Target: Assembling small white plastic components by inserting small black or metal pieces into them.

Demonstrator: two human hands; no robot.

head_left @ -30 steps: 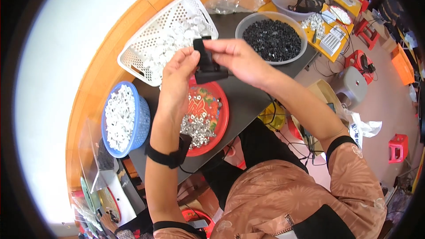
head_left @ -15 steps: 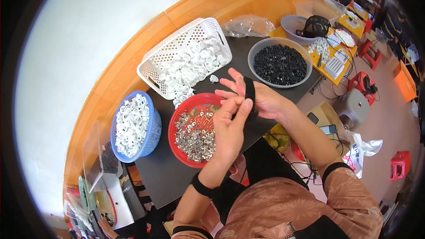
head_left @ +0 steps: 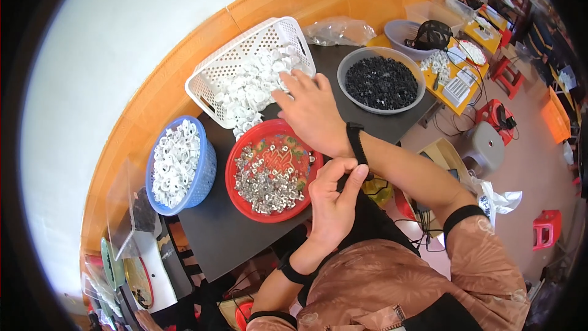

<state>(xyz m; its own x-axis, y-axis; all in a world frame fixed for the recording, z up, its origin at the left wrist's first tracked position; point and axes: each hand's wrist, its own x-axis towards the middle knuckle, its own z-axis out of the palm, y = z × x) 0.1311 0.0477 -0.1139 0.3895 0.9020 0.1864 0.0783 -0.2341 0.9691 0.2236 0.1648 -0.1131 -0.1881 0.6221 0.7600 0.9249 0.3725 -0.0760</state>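
Observation:
A black wristband circles my right wrist. My left hand is closed in a pinch on its near edge, thumb against the bent forefinger. My right hand holds nothing; its fingers are stretched out and apart, over the area between the white basket and the red bowl. Small white plastic parts fill the basket and spill toward the bowl. Inside the bowl lie many small shiny metal pieces. Another black band sits on my left wrist.
A blue basket of white parts stands left on the dark table. A grey bowl of small black parts is at the far right, beside a clear plastic bag. Cables, a grey stool and red stools lie beyond.
The wristband has gone from around my right hand down to its wrist, with my left hand pinching it. My right hand has reached forward and left, fingers spreading over the table.

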